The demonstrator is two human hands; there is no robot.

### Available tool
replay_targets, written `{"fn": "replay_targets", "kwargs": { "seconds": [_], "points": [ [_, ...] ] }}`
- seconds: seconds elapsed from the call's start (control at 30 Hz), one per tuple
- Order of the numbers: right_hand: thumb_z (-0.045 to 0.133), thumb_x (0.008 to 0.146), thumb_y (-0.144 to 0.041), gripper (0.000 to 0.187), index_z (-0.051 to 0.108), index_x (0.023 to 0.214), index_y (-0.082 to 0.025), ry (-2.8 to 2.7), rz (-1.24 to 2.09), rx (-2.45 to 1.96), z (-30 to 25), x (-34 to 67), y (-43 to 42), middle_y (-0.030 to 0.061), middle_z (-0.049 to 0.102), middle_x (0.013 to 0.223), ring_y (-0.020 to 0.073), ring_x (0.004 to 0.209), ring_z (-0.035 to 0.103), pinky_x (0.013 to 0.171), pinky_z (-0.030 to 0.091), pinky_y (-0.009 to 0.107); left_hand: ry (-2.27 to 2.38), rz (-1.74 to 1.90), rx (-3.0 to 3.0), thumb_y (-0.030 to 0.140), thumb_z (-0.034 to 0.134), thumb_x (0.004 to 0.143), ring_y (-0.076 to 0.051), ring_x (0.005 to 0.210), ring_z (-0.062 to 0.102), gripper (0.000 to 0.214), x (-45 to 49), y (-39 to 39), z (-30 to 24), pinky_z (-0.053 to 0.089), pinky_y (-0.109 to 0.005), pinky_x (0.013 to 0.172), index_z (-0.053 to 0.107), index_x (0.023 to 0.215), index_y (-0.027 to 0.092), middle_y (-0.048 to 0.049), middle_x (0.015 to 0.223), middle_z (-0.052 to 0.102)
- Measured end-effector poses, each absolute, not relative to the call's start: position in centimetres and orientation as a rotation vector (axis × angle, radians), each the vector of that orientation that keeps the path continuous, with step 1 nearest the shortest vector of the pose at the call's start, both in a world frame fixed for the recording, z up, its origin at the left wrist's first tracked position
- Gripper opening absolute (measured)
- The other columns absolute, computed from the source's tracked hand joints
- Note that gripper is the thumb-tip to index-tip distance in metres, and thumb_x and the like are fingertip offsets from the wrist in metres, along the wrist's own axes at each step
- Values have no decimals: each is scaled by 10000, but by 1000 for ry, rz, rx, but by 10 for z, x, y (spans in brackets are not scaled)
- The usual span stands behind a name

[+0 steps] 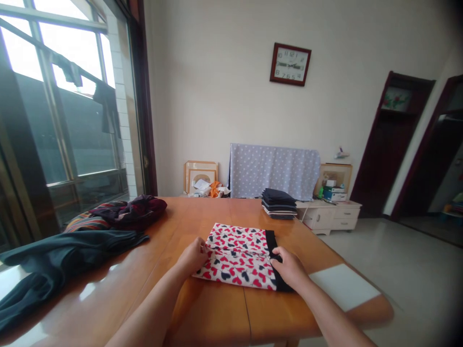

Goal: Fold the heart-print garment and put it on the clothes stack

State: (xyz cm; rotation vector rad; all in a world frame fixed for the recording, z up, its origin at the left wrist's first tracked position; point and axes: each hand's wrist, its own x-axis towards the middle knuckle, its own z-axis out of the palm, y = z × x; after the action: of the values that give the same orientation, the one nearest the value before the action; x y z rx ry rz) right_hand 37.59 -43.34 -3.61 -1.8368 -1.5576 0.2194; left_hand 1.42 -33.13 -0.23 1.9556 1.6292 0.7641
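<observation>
A folded heart-print garment (238,267), white with red and black hearts, lies flat on the wooden table in front of me. A black band (270,239) runs along its right side, and a crease crosses its middle from left to right. My left hand (194,256) pinches the garment's left edge near that crease. On the opposite side, my right hand (288,266) has its thumb and fingers closed on the black band. The fingertips of both hands are partly hidden.
The wooden table (202,313) carries a stack of folded dark clothes (278,202) at its far edge. Dark green clothing (72,255) and a maroon and striped heap (126,214) lie at left. A white sheet (345,287) rests near the right edge.
</observation>
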Motion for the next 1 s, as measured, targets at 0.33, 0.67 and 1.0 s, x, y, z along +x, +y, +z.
{"fn": "replay_targets", "kwargs": {
  "seconds": [0.33, 0.67, 1.0],
  "points": [
    [606, 848, -344, 246, 684, 1070, -272, -1668, 141, -1787, -17, 382, -425, 48, 702, 1097, 212, 969, 666, 791, 480, 296, 1780, 664, 1918, 415, 629, 823, -232, 870, 693, 320, 18, -302, 13, 419, -243, 596, 609, 1046, 187, -116, 1051, 742],
    [640, 806, -251, 290, 678, 1092, -280, -1972, 42, -1835, 3, 380, -411, 42, 658, 1121, 226, 1071, 583, 898, 415, 300, 1849, 475, 1906, 416, 656, 746, -221, 689, 682, 218, 36, -280, 10, 408, -264, 558, 665, 879, 243, -38, 806, 753],
    [586, 876, -242, 128, 703, 926, -255, -2185, -133, -1910, 15, 366, -400, 54, 676, 1042, 240, 1060, 545, 922, 352, 341, 1435, 611, 2474, 243, 633, 773, -259, 1088, 626, 355, 52, -293, 27, 455, -304, 886, 663, 1127, 247, -84, 1207, 681]
  ]
}}
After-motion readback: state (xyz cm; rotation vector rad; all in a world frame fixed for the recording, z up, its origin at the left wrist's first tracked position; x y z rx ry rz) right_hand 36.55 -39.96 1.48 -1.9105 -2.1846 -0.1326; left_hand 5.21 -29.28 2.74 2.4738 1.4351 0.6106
